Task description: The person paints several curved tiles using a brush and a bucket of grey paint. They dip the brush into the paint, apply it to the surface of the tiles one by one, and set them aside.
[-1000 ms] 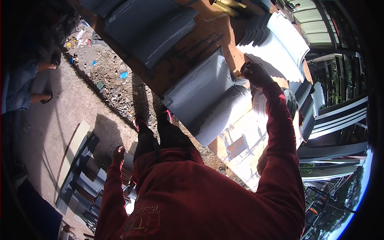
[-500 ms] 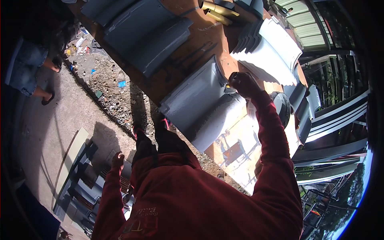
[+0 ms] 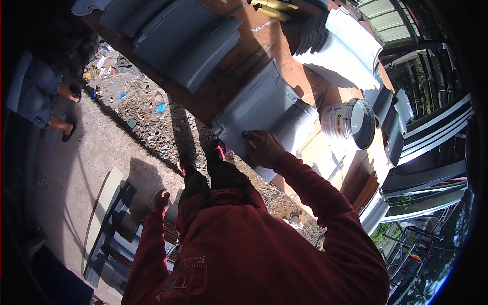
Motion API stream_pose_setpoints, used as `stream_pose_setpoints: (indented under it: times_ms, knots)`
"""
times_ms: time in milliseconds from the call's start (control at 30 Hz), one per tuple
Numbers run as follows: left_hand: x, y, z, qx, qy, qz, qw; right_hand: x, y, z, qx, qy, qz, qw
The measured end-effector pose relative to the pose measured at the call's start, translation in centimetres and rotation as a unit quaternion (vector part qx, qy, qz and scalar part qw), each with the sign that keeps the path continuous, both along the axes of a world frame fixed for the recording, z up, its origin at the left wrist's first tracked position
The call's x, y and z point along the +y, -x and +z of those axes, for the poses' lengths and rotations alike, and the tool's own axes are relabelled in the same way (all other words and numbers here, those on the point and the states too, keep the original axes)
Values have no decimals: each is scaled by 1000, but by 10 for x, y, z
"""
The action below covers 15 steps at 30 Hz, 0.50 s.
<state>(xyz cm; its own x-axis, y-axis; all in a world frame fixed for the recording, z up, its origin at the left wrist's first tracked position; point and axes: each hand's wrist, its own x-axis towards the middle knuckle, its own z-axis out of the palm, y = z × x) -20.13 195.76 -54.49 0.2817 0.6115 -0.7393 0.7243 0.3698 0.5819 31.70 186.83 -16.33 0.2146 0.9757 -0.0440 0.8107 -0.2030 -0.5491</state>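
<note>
I see the right hand (image 3: pixel 265 149), curled around one dark handle (image 3: pixel 246 135), has moved from the far end of one grey tile (image 3: pixel 256 94) to its near end, left of one bucket (image 3: pixel 334 122). The left hand (image 3: pixel 161 201) hangs left, its grip unclear to me. Two yellow tubes (image 3: pixel 274 11) lie far.

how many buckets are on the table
1: the bucket on the table, right of the right hand and just below the stack of pale tiles in the picture. More could be hidden behind that stack or past the top edge.
</note>
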Motion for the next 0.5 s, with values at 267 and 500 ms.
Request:
stream_pose_setpoints:
  times_ms: [267,500]
  knots:
    - [28,29,0,-26,-11,-12,1000,6,21,11,75,-6,-87,993]
    - [44,14,-2,-30,-19,-42,998,-5,29,-5,113,-24,-182,976]
